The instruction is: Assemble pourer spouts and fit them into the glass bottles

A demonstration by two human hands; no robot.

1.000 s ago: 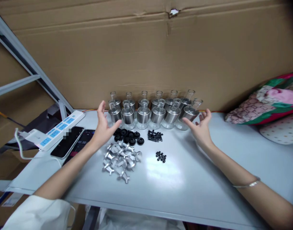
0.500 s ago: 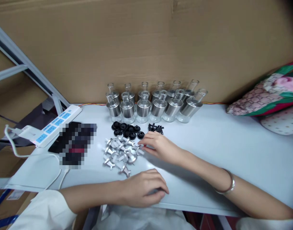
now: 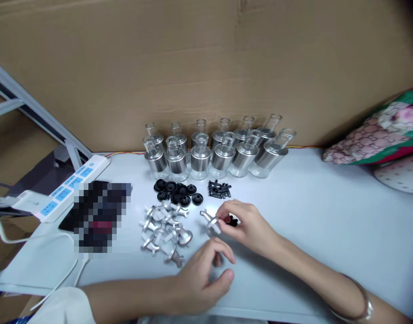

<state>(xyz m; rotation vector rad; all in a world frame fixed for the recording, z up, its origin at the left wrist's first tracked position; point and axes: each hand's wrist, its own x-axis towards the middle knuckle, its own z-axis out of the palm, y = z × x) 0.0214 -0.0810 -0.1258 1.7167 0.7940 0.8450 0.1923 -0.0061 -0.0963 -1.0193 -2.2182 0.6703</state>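
My right hand (image 3: 249, 225) pinches a silver pour spout (image 3: 211, 222) between thumb and fingers, raised a little to the right of its pile. A small black part (image 3: 232, 221) shows beneath the curled fingers; whether the hand holds it I cannot tell. Near the front edge, my left hand (image 3: 206, 274) is open, thumb apart from the bent fingers, with nothing in it. Beyond it lies a pile of silver spouts (image 3: 166, 228). Behind those are round black stoppers (image 3: 177, 191) and, to their right, small black strip-like pieces (image 3: 220, 189).
Two rows of glass bottles with metal bands (image 3: 199, 157) stand at the back against a cardboard wall (image 3: 193, 67). On the left lie a power strip (image 3: 69, 186), a dark, partly blurred device (image 3: 92, 211) and a white cable (image 3: 27, 238). A patterned fabric bundle (image 3: 371, 135) sits at right.
My right hand has drawn back from the pile to the right, bringing a silver spout with it. My left hand has opened, its thumb now away from the fingers. The view has shifted slightly.
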